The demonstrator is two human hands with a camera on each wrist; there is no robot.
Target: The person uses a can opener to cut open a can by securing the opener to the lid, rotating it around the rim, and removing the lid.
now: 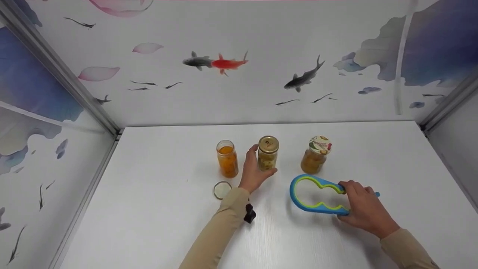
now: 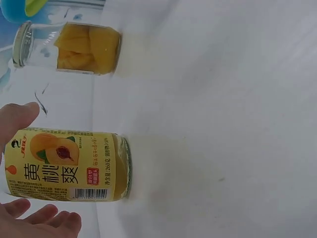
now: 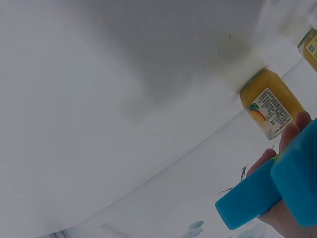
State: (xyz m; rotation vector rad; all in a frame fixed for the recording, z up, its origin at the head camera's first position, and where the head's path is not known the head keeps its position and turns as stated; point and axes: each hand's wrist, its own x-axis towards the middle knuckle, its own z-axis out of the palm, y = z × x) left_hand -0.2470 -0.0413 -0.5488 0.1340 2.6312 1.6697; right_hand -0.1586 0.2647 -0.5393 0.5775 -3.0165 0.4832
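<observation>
Around the middle jar (image 1: 268, 151), which has a gold lid and a yellow peach label, my left hand (image 1: 255, 172) is spread. In the left wrist view the thumb (image 2: 20, 119) and fingers (image 2: 47, 218) lie on opposite sides of the labelled jar (image 2: 64, 163), with small gaps showing. My right hand (image 1: 368, 209) grips the handles of a blue jar opener (image 1: 298, 200) with a wavy green inner edge. Its loop is held over the table, in front of the right jar (image 1: 314, 158), which has a patterned lid and amber contents.
Left of the middle jar stands a lidless glass jar (image 1: 227, 162) with orange contents. A loose round lid (image 1: 222, 190) lies in front of it, near my left forearm. The white table (image 1: 149, 209) meets painted panels at the back and left.
</observation>
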